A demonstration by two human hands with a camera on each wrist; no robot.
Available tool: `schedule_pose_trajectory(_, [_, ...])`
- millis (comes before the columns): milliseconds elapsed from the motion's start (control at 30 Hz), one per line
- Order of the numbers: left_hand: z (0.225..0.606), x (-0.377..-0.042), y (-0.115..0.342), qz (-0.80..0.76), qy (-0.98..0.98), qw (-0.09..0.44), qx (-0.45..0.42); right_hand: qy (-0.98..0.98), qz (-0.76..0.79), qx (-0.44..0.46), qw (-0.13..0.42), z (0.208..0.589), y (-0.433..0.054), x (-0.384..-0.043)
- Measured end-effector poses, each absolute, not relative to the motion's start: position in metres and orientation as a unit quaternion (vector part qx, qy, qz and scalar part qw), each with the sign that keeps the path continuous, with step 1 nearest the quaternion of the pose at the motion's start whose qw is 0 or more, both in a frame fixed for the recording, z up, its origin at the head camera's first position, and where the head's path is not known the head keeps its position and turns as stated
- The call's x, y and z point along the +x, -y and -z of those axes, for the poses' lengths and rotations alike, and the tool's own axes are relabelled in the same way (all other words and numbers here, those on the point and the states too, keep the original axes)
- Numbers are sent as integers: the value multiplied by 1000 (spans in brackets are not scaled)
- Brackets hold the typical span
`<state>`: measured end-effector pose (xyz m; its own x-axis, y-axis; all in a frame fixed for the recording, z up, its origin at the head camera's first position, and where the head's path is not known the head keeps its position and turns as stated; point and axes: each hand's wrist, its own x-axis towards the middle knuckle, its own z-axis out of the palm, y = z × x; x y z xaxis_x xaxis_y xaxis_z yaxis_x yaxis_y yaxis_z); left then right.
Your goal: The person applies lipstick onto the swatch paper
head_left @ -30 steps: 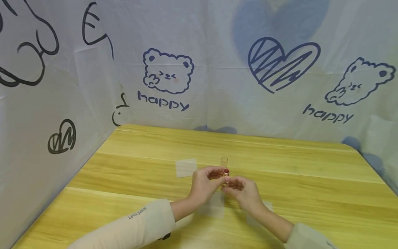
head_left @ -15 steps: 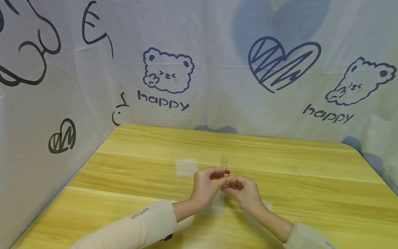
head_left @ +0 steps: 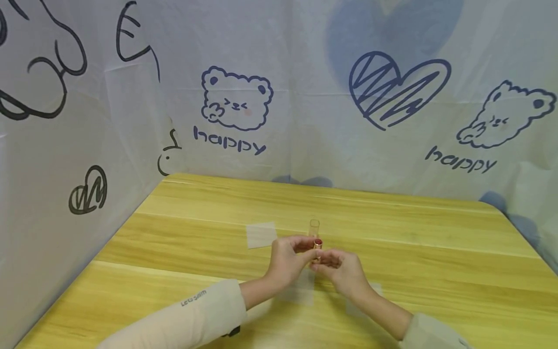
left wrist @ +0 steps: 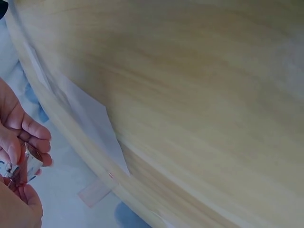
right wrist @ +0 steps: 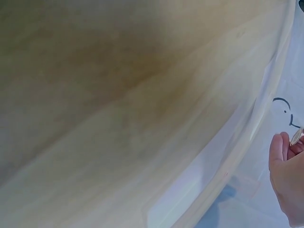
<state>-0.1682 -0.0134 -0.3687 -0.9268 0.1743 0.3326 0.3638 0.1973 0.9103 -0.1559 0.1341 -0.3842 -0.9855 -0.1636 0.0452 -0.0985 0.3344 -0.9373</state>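
Over the middle of the table I hold a lipstick [head_left: 318, 245] upright between both hands. Its tube is gold, and the dark red tip shows at the top rim. My left hand [head_left: 285, 261] pinches the upper tube from the left between thumb and fingers. From the right, the thumb and fingers of my right hand [head_left: 344, 271] grip its lower end, which they partly hide. Just behind the hands stands a clear cap [head_left: 314, 227] with its rim upward; the left wrist view also shows this clear cap [left wrist: 95, 191].
A white square of paper [head_left: 260, 236] lies left of the cap. Another paper square [head_left: 301, 291] is under my hands, and a third [head_left: 376, 289] is partly behind my right forearm. Drawn-on white cloth [head_left: 296, 121] hangs behind the wooden table [head_left: 183, 232].
The red tip sits slightly lower in the lipstick tube than a second ago. Both hands keep nearly the same place and grip; the cap and papers stay put.
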Motion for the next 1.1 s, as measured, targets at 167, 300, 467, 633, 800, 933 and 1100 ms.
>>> schedule_pose_trajectory(167, [369,-168,15,609,768,65,-186,-814,570,-107,37,385,-137,-156])
schedule_pose_trajectory(300, [370,-169,17,608,768,57,-195,-817,562,-122,39,385,-139,-157])
schedule_pose_trajectory(467, [370,-171,19,601,770,50,-208,-818,557,-137,47,384,-140,-157])
schedule_pose_trajectory(633, [371,-171,20,611,766,30,-197,-814,561,-137,53,383,-139,-157])
schedule_pose_trajectory(800, [371,-170,19,631,754,32,-181,-811,566,-135,52,383,-139,-158])
schedule_pose_trajectory(933, [372,-168,18,640,746,55,-175,-812,566,-129,47,382,-138,-158])
schedule_pose_trajectory(1100, [373,-167,16,638,749,77,-157,-809,574,-121,48,383,-135,-159])
